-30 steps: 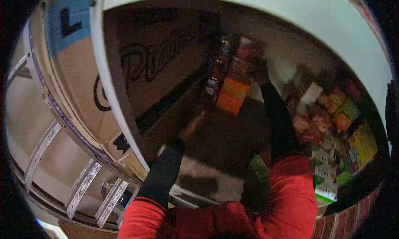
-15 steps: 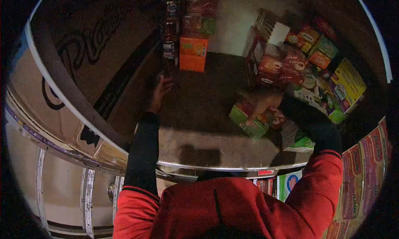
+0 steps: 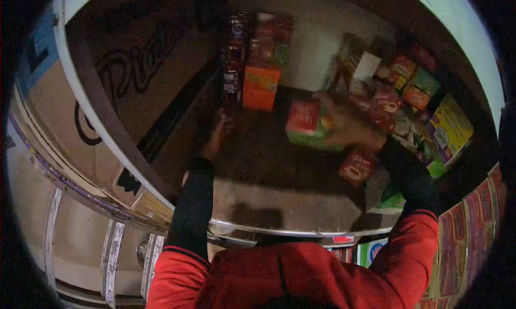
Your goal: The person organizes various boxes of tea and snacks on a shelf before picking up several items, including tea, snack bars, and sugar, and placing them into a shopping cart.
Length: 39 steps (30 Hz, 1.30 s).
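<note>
My right hand (image 3: 352,129) grips a red and green box (image 3: 307,118) from its right side, over the middle of the dark shelf. Some motion blur covers its fingers. My left hand (image 3: 217,130), dim but with fingers apart and nothing in them, is at the left part of the shelf. Just beyond it stand an orange box (image 3: 261,88) and a column of dark packages (image 3: 232,80). A red box with a cup picture (image 3: 357,166) lies below my right wrist.
Jumbled red boxes (image 3: 386,100) and a yellow and purple box (image 3: 451,123) crowd the right side. A printed cardboard panel (image 3: 142,80) walls the left. The shelf's metal edge (image 3: 290,233) runs in front of me.
My right hand has carried the red and green box up and left, away from the red box beside it. The view has shifted slightly; my left hand stays near the left stack.
</note>
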Each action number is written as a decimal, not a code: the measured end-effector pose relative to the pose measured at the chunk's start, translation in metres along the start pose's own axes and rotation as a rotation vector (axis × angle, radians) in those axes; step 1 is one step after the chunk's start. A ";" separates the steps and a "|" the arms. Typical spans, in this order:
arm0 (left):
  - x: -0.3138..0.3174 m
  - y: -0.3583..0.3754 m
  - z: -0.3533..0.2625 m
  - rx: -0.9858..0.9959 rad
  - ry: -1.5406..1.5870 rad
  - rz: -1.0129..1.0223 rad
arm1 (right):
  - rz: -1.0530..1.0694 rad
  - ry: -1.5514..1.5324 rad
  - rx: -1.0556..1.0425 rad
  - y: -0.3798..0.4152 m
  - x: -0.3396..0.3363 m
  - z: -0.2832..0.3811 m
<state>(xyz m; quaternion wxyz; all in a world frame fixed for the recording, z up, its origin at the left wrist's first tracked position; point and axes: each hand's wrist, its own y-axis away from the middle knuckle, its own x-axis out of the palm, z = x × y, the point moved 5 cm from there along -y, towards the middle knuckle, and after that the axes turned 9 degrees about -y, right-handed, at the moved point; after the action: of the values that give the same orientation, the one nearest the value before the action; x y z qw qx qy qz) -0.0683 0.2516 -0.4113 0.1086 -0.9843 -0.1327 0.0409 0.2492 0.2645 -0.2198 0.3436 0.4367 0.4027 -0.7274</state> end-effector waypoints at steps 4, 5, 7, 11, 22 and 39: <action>-0.003 -0.003 0.003 0.007 0.038 0.032 | -0.483 0.671 -0.101 -0.090 -0.064 0.025; -0.002 -0.003 0.004 -0.044 0.040 0.035 | -0.651 0.708 -0.187 -0.111 -0.066 0.003; 0.002 -0.002 0.001 -0.081 0.042 0.027 | -0.688 0.658 -0.178 -0.148 -0.082 0.013; 0.001 0.002 -0.008 -0.003 0.088 0.000 | -0.643 0.691 -0.030 -0.229 -0.045 -0.062; 0.002 -0.007 0.011 0.009 0.111 0.027 | -0.580 -0.155 -0.163 -0.257 -0.002 -0.138; -0.008 -0.023 0.031 0.025 0.055 0.084 | -0.089 0.457 0.203 -0.023 -0.112 -0.113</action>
<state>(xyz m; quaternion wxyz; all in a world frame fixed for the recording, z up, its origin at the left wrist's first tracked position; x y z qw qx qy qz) -0.0854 0.2774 -0.4362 0.1228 -0.9884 -0.0877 0.0198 0.3131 0.3911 -0.1442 0.1657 0.6036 0.4138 -0.6610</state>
